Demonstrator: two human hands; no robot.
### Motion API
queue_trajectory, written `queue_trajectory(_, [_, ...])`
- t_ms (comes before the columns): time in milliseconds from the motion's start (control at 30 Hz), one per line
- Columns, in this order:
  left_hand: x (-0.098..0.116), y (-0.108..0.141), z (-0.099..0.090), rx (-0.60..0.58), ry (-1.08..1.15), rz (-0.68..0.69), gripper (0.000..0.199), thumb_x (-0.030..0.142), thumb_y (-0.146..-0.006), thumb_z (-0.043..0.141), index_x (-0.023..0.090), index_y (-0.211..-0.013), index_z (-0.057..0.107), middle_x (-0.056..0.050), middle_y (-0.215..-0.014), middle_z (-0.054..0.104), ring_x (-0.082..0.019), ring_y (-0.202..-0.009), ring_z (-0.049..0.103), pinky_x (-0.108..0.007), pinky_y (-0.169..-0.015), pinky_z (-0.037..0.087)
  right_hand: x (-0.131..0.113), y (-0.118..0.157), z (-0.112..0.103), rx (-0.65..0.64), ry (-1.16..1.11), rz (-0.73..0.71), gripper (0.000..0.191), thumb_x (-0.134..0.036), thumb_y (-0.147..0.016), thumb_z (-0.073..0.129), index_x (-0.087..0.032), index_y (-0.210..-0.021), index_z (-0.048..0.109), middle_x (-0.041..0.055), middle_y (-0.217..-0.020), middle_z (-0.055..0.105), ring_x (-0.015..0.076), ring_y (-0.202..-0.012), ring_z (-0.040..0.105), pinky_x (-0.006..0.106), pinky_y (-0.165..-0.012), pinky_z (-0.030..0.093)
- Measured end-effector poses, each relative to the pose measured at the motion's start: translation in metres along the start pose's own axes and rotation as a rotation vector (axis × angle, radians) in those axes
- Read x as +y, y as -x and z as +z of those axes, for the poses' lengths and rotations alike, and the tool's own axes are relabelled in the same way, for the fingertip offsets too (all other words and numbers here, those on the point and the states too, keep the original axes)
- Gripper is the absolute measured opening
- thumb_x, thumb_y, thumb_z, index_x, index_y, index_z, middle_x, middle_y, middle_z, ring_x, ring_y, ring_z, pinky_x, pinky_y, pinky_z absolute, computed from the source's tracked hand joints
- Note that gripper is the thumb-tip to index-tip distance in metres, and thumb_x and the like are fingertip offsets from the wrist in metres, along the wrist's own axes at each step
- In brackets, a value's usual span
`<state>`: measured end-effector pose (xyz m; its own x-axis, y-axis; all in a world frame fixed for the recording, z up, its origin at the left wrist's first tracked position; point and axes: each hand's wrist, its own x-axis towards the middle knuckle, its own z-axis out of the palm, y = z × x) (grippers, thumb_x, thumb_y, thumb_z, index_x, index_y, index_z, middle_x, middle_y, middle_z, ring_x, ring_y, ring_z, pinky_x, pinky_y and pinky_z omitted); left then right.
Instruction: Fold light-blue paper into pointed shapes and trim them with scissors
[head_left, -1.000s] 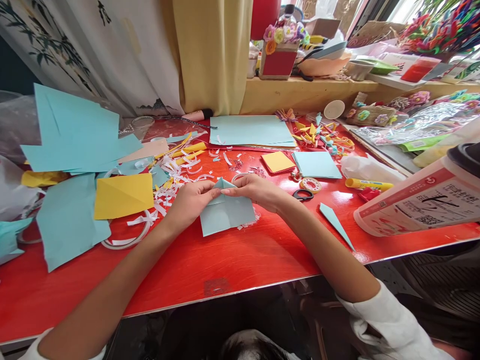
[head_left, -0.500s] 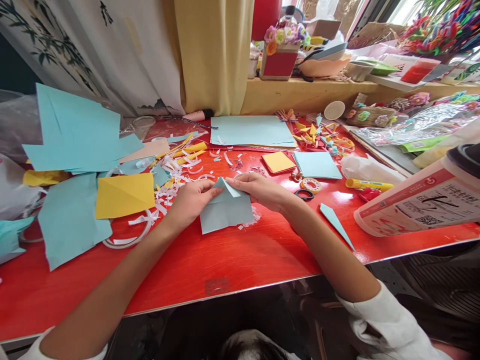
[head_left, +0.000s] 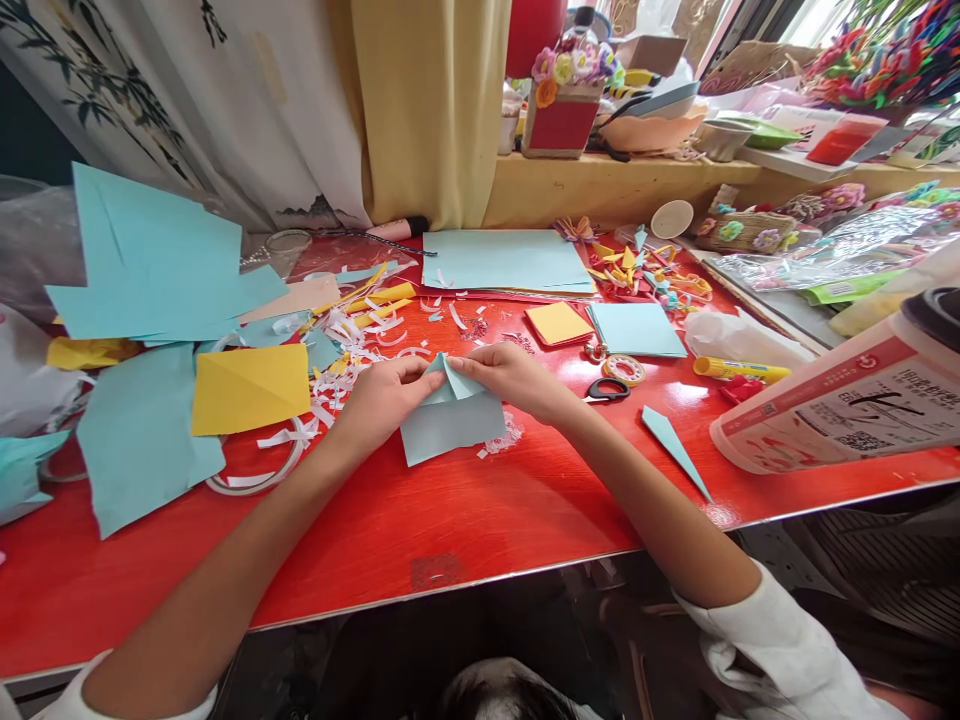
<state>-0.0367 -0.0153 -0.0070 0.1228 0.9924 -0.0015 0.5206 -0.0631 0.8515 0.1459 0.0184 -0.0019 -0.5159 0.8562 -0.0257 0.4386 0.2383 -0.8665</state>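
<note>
We hold creased blue paper (head_left: 454, 432) over middle of red table (head_left: 525, 540), its top peaked. Our left hand (head_left: 390, 395) pinches peak's left side, our right hand (head_left: 517, 380) its right. White scraps (head_left: 300, 432) lie near left hand; scissors (head_left: 609, 390) lie beyond right wrist.

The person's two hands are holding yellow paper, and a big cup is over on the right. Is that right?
Not quite: the paper between the left hand and right hand is light blue, as the head view shows. The big cup is on the right.
</note>
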Motion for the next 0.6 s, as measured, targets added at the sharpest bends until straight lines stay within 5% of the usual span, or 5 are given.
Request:
queue_trajectory(167, [0.0054,0.0025,-0.0023,0.129,0.056,0.108,0.035,0.043,-0.079,0.058,0.021,-0.105,0.065,-0.004,-0.1,0.068,-0.019,-0.093,0.06,-0.027,-0.08,0.044,-0.0013,0.0011,-0.0011,-0.034,-0.04,-0.023,0.053,-0.066,-0.081,0.046,-0.018,-0.06,0.038,-0.0045,-0.059,0.027,0.0068,-0.052,0.023,0.026,-0.049,0.014])
queue_trajectory(333, [0.0054,0.0036,-0.0023,0.124,0.036,0.111,0.025,0.04,-0.08,0.058,0.02,-0.091,0.069,-0.003,-0.092,0.07,-0.018,-0.086,0.06,-0.026,-0.075,0.043,-0.0027,0.0034,-0.0019,-0.18,-0.172,-0.057,0.054,-0.064,-0.08,0.051,-0.018,-0.057,0.033,-0.0044,-0.061,0.025,0.0074,-0.054,0.022,0.025,-0.049,0.016])
queue_trajectory(600, [0.0021,0.002,0.0007,0.131,0.336,0.017,0.024,0.034,-0.072,0.067,0.016,-0.086,0.073,-0.004,-0.087,0.069,-0.017,-0.083,0.06,-0.027,-0.076,0.046,0.0013,0.0018,-0.0028,-0.262,-0.316,0.051,0.045,-0.053,-0.071,0.068,-0.017,-0.057,0.043,-0.0049,-0.06,0.033,0.0066,-0.052,0.028,0.025,-0.049,0.019])
